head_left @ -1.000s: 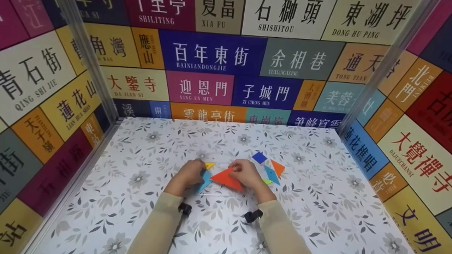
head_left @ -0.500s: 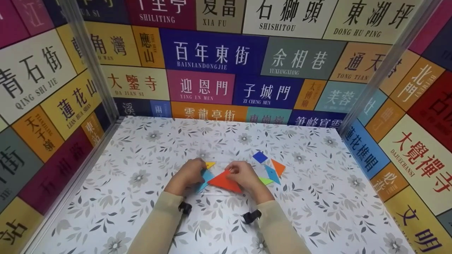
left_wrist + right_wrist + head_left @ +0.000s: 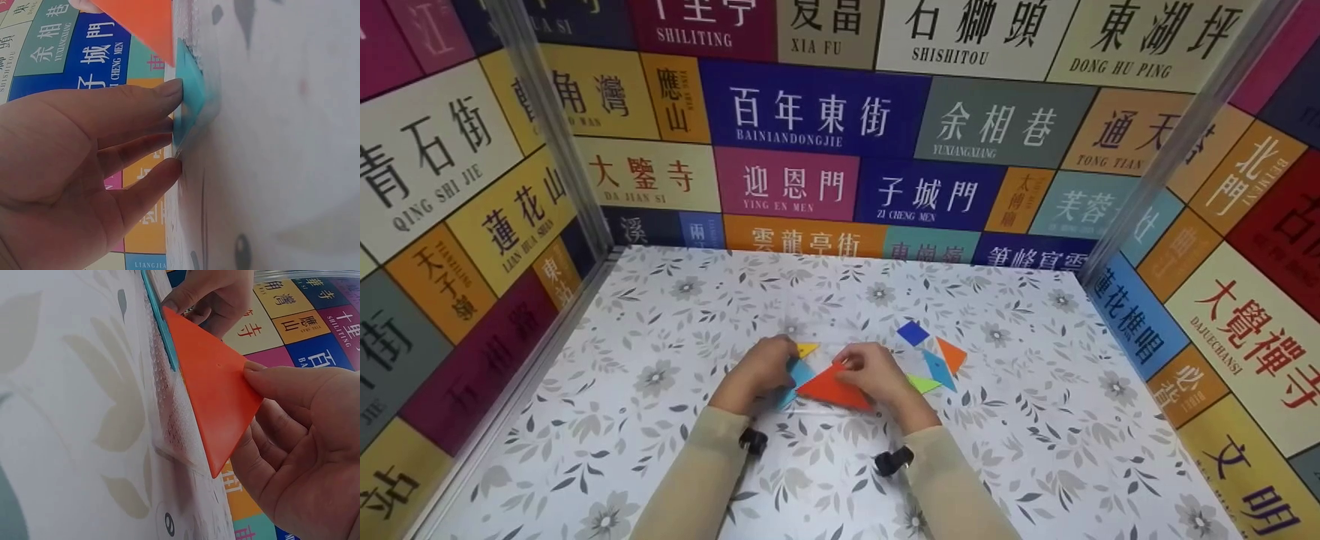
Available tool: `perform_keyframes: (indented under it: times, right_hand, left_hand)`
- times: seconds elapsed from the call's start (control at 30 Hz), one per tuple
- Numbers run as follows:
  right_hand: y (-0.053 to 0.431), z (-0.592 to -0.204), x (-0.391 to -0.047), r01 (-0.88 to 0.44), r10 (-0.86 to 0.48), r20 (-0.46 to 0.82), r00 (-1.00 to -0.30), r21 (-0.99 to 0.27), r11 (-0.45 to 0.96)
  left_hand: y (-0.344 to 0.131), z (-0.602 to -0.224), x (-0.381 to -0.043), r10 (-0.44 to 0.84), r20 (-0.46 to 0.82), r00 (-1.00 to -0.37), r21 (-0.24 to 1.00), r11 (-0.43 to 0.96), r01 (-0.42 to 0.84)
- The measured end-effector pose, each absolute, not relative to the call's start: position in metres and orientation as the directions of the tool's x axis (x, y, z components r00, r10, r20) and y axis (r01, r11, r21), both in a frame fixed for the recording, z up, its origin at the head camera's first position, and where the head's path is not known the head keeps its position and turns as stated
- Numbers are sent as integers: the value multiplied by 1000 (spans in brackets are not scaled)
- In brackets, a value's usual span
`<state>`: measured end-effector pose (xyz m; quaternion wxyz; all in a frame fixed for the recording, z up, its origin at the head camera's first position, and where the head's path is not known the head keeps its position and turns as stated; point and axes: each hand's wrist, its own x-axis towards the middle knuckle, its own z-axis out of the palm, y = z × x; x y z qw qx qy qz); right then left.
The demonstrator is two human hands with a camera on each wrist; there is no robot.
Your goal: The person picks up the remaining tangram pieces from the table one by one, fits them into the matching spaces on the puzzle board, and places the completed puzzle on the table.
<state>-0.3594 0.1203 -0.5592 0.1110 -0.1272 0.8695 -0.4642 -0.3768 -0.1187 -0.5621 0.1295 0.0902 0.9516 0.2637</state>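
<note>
- The person's right hand [image 3: 876, 373] is pinching the red triangle [image 3: 834, 388] at one edge, thumb on the near face and fingers behind; the grip is narrow, just the piece's thickness.
- The red triangle is tilting over a clear tray [image 3: 174, 410] with a pebbled floor, between the two hands; I cannot tell whether its lower edge is touching the tray.
- One corner of it is pointing at the left thumb, just beside the blue piece [image 3: 191, 93].
- The left hand [image 3: 769, 366] is resting its thumb on the blue piece, while its nearly straight fingers are touching the tray's edge, thumb and fingers standing apart.
- A yellow piece [image 3: 808, 350] is showing just past the left fingers, partly hidden by them.
- To the right of the right hand, a green piece [image 3: 924, 384], a light-blue piece [image 3: 938, 369] and an orange triangle [image 3: 952, 356] are lying close together, with a dark-blue square [image 3: 913, 334] sitting just behind.
- All this is happening on a white flowered table [image 3: 585, 420], walls [image 3: 817, 112] of coloured name panels rising around it.
- Black bands [image 3: 753, 442] are circling both wrists, over beige sleeves [image 3: 690, 480].
</note>
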Motion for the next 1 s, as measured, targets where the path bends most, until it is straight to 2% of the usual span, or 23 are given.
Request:
perform_keyframes:
  times: [0.2,0.43,0.67,1.0]
  right_hand:
    - [118,-559,-358,-173,-355,-27,-934,-837,520]
    - [113,-561,-356,-228,-383,20,-923,-832,506]
    - [110,-563,-356,-216,-382,-2,-924,-823,526]
    - [107,-566,-357,-194,-391,-36,-920,-824,532]
  left_hand:
    - [-119,-562,-376,242,-198,-950,545,833,98]
    - [-121,-564,-377,307,-126,-943,490,846,210]
    - [-121,-562,-377,276,-173,-946,521,840,150]
    - [-123,-563,-378,288,-173,-942,530,833,157]
